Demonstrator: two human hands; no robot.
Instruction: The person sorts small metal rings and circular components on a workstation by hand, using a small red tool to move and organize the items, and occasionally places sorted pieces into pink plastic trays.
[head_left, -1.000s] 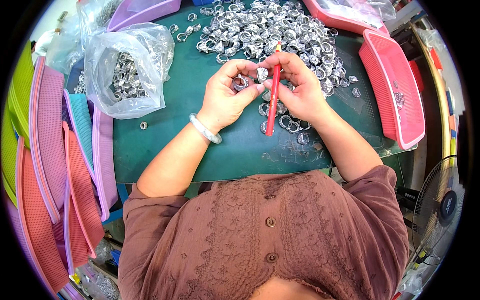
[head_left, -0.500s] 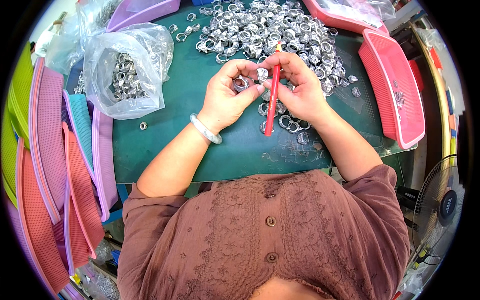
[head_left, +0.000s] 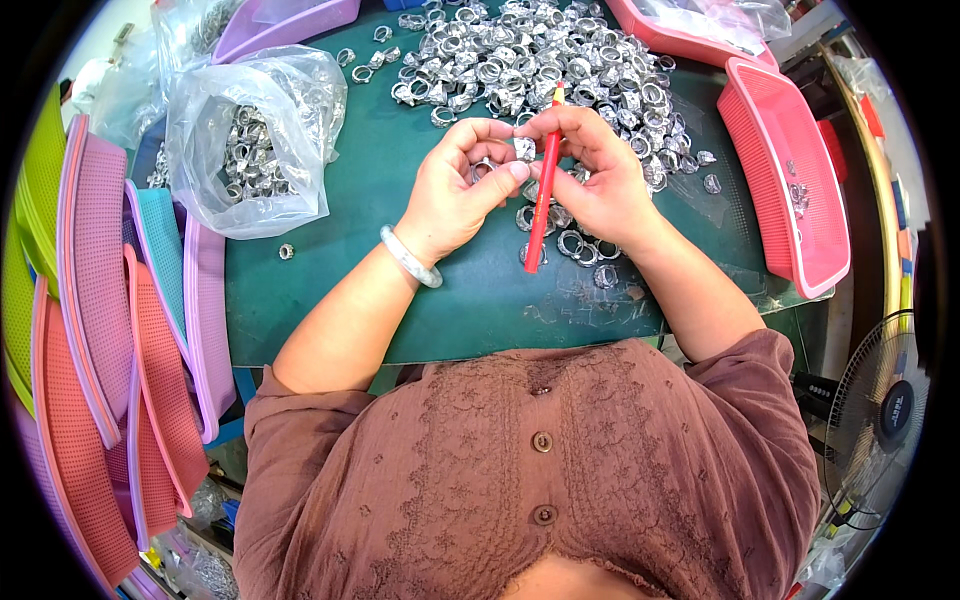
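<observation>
Green matting (head_left: pixel 330 300) covers the bench, with stacked plastic baskets (head_left: pixel 90 330) at far left and a clear bag of metal rings (head_left: pixel 250 150) beside them. Nearer the middle, the left hand (head_left: pixel 455 195), wrist bent inward and wearing a pale bangle (head_left: pixel 410 257), pinches a small silver ring (head_left: pixel 524 150) between thumb and curled fingertips. Touching it from the right, the right hand (head_left: pixel 600 180) grips a red stick (head_left: pixel 542 190), held nearly upright. Beyond the fingertips lies a heap of rings (head_left: pixel 540 55); a pink basket (head_left: pixel 790 180) sits rightmost.
</observation>
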